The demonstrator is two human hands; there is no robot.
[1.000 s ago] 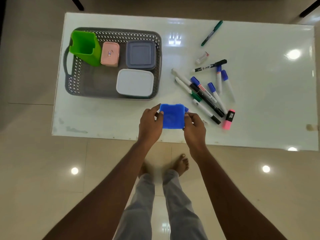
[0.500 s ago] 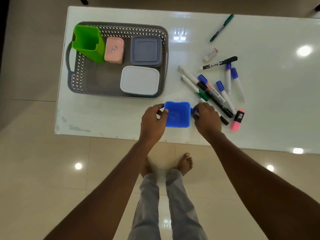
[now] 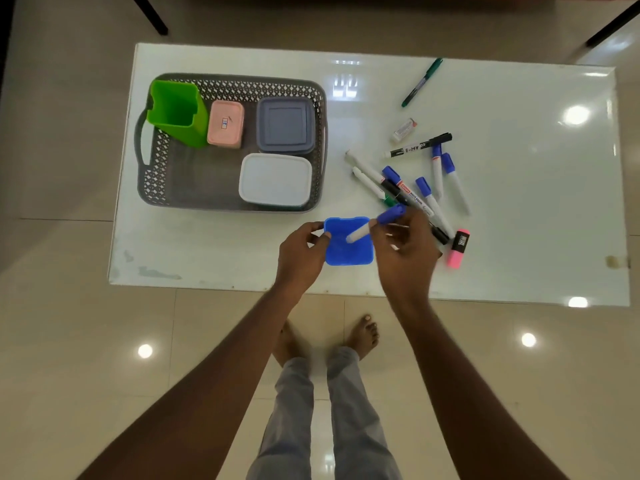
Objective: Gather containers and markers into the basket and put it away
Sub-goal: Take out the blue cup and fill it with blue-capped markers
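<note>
left hand (image 3: pixel 300 251) grips blue container (image 3: pixel 348 249) | right hand (image 3: pixel 403 249) pinches marker (image 3: pixel 375 224)

Single view, head-worn and wide-angle, looking forward and steeply down, nearly plumb, onto the white surface (image 3: pixel 214 258), which lies wholly in frame across the upper half, its near long edge toward the wearer. Frame centre falls about on the blue box (image 3: pixel 348 252) by that near edge, with the basket (image 3: pixel 152 181) upper left and loose markers (image 3: pixel 437 174) right of centre. Left forearm (image 3: pixel 207 358) and right forearm (image 3: pixel 460 358) enter from the bottom corners; the wearer's feet (image 3: pixel 362 336) and tiled floor (image 3: pixel 104 341) fill the lower half, so the camera stands well above the surface.
</note>
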